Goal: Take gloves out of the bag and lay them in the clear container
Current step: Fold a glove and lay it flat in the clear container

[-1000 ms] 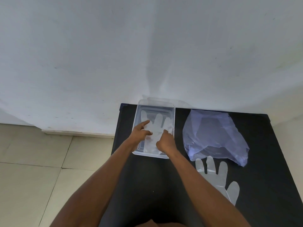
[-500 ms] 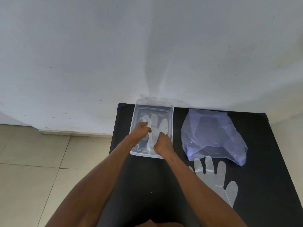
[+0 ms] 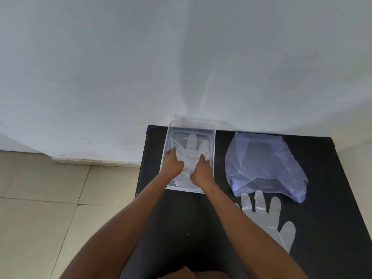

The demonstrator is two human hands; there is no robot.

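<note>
A clear container (image 3: 169, 135) stands at the table's far left, against the wall. A thin translucent glove (image 3: 192, 148) lies flat inside it, fingers pointing away from me. My left hand (image 3: 172, 165) presses on the glove's left side and my right hand (image 3: 201, 172) pinches its right edge. A bluish plastic bag (image 3: 261, 164) lies to the right of the container. A second translucent glove (image 3: 267, 216) lies flat on the table in front of the bag, partly under my right forearm.
The black table (image 3: 332, 198) stands against a white wall (image 3: 181, 57). Its left edge drops to a beige tiled floor (image 3: 50, 208). Another clear plastic piece (image 3: 201, 120) leans against the wall behind the container.
Both hands have slid apart on the glove in the container and spread it flatter. The bag and the second glove have not moved.
</note>
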